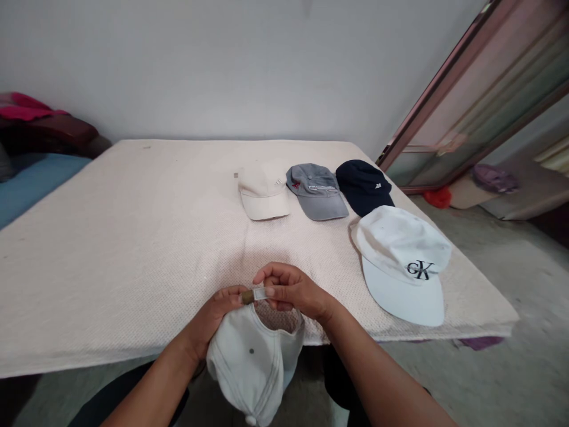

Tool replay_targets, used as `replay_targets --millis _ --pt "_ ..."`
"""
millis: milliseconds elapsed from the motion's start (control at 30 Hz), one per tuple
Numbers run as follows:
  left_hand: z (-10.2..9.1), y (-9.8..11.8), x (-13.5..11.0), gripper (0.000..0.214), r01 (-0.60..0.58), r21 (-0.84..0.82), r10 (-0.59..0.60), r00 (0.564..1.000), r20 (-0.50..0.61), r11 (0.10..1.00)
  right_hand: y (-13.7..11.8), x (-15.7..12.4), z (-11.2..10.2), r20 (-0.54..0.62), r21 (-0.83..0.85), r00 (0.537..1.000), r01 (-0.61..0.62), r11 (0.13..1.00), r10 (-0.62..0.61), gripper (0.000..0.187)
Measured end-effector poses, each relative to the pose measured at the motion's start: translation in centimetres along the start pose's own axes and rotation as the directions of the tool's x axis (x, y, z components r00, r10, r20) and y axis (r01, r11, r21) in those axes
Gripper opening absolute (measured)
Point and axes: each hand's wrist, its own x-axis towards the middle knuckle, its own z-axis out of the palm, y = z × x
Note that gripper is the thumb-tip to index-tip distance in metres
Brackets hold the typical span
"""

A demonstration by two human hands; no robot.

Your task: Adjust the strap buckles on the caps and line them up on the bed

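Note:
A pale grey-white baseball cap (246,350) hangs at the table's front edge, its back opening turned up and away from me. My left hand (217,311) is closed on the left side of that opening, at the brown-and-whitish strap (254,295). The strap's right end is pinched between the thumb and fingers of my right hand (291,290). Further back lie a cream cap (262,190), a grey cap (315,193) and a navy cap (364,187) in a row. Nearer on the right sits a white cap (402,261) with black letters on its front.
A cream textured cloth covers the table (133,249), which backs onto a grey wall (222,65). On the left are a blue surface (40,178) and a pink cloth (29,107). A framed glass door (480,89) and a red item (438,197) are on the right.

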Motion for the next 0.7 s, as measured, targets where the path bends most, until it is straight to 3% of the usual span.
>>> replay_targets --millis 300,500,700 --pt "0.56 -0.23 -0.10 0.014 0.008 -0.044 -0.009 1.000 -0.029 0.999 0.25 0.22 0.53 -0.011 -0.008 1.000 0.006 1.000 -0.006 0.028" --pt "0.80 -0.31 0.02 0.023 -0.002 -0.043 0.006 0.996 0.084 0.999 0.37 0.21 0.45 0.020 0.004 0.999 -0.033 0.999 0.033 0.028" --pt "0.90 -0.48 0.03 0.023 0.029 -0.029 -0.025 0.993 0.120 0.999 0.66 0.31 0.57 0.050 0.013 0.998 -0.038 0.999 0.037 0.030"
